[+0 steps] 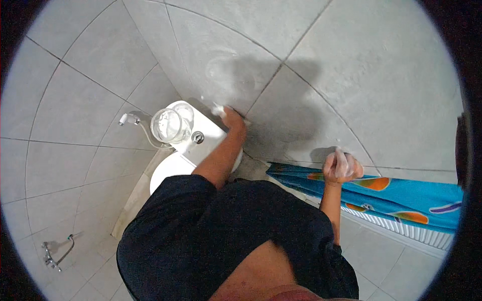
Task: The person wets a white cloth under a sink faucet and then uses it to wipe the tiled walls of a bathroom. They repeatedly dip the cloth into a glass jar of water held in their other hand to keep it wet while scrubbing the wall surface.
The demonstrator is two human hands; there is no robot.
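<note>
My left hand (pixel 232 118) reaches past the toilet tank (pixel 207 118) to the grey tiled wall (pixel 221 40). White foam or a white cloth is at its fingers; they are too blurred to tell apart. My right hand (pixel 344 168) is raised near the wall, above a blue patterned towel (pixel 416 193). Its fingers are curled and coated in white foam, and whatever they hold is hidden. On the tank stands a clear glass jar (pixel 167 125) with white, foamy stuff inside. Whitish smears (pixel 222 70) mark the wall above my left hand.
A round flush button (pixel 198 137) sits on the tank, and the white toilet lid (pixel 168 173) is below it. A hand sprayer (pixel 129 119) with a hose hangs on the left wall. Lower left is a metal tap (pixel 52 257). The towel drapes over a white radiator (pixel 386 223).
</note>
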